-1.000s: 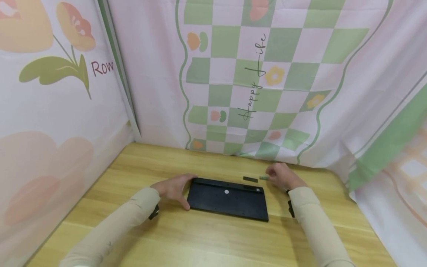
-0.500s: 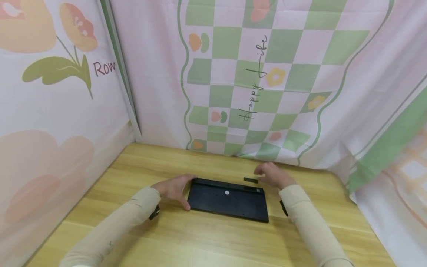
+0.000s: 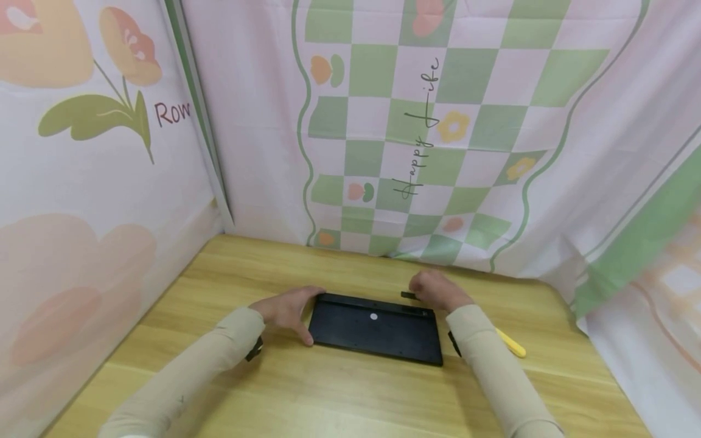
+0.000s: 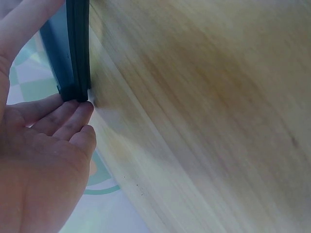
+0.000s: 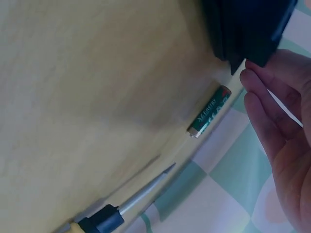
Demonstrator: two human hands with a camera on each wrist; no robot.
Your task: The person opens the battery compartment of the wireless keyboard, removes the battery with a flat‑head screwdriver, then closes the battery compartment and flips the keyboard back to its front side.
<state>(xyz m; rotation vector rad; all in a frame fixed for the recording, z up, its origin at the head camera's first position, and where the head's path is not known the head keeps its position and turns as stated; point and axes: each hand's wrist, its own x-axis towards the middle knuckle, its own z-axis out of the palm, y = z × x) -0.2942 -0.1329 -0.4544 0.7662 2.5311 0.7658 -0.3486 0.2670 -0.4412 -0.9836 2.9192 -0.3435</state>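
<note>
A black keyboard (image 3: 378, 337) lies face down on the table, a white round sticker on its underside. My left hand (image 3: 287, 310) grips its left end, thumb at the near corner and fingers at the far one. The left wrist view shows those fingertips against the keyboard (image 4: 75, 53). Beyond the far right corner, my right hand (image 3: 438, 291) has its curled fingers on a small dark battery cover (image 3: 408, 295). Part of that strip is hidden under the hand. Close to the right fingertips lies a green battery (image 5: 209, 111), covered by the hand in the head view.
A screwdriver (image 5: 143, 191) with a metal shaft lies to the right; its yellow handle (image 3: 513, 345) shows beside the right sleeve. A patterned curtain (image 3: 372, 152) hangs at the table's back edge, and a printed cloth wall (image 3: 109, 243) stands on the left.
My right hand has moved left from the battery to the battery cover, its fingers now closed over the cover. The screwdriver's yellow handle has come into sight. The left hand and keyboard stay put.
</note>
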